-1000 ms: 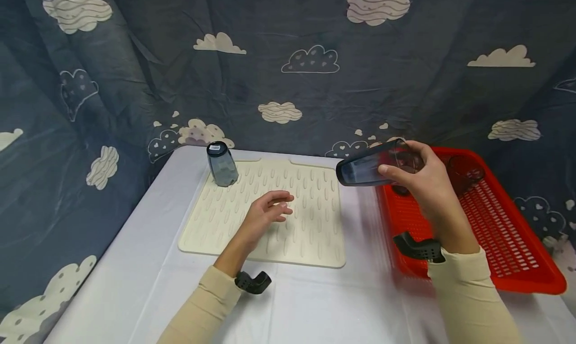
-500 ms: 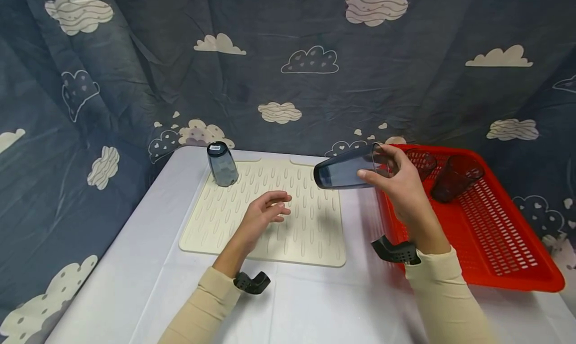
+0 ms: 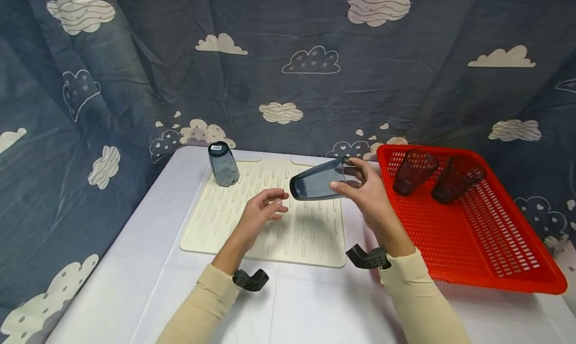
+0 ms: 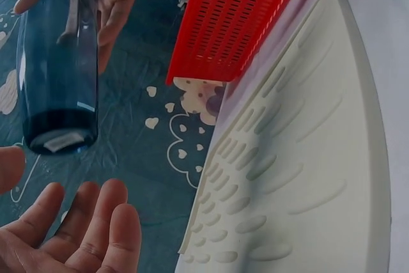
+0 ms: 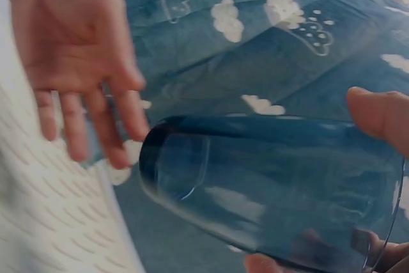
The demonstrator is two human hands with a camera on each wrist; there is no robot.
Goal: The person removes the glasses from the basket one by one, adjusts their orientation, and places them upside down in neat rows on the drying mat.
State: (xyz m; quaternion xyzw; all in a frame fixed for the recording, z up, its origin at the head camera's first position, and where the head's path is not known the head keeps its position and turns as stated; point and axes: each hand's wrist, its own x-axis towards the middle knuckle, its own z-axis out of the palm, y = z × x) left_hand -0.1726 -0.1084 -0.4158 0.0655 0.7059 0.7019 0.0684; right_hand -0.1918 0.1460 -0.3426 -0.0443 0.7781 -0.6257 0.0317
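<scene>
My right hand (image 3: 371, 194) grips a blue-tinted drinking glass (image 3: 319, 180) near its rim, thumb on one side and fingers on the other. The glass lies nearly sideways in the air over the right part of a cream drying mat (image 3: 310, 244), its thick base pointing left. In the right wrist view the glass (image 5: 268, 183) shows nothing inside. My left hand (image 3: 261, 211) hovers over the mat with relaxed, parted fingers and holds nothing; its fingertips are close to the base of the glass. A second blue glass (image 3: 223, 165) stands upside down on the mat's far left corner.
A red perforated basket (image 3: 468, 249) stands on the right of the white-covered table (image 3: 310, 309). Two more glasses lean inside it, one glass (image 3: 415, 171) on the left and another glass (image 3: 456, 179) beside it. A dark cloud-print cloth (image 3: 310, 29) hangs behind.
My right hand has carried the glass left from over the basket to over the mat, near my left hand. The left hand has barely shifted.
</scene>
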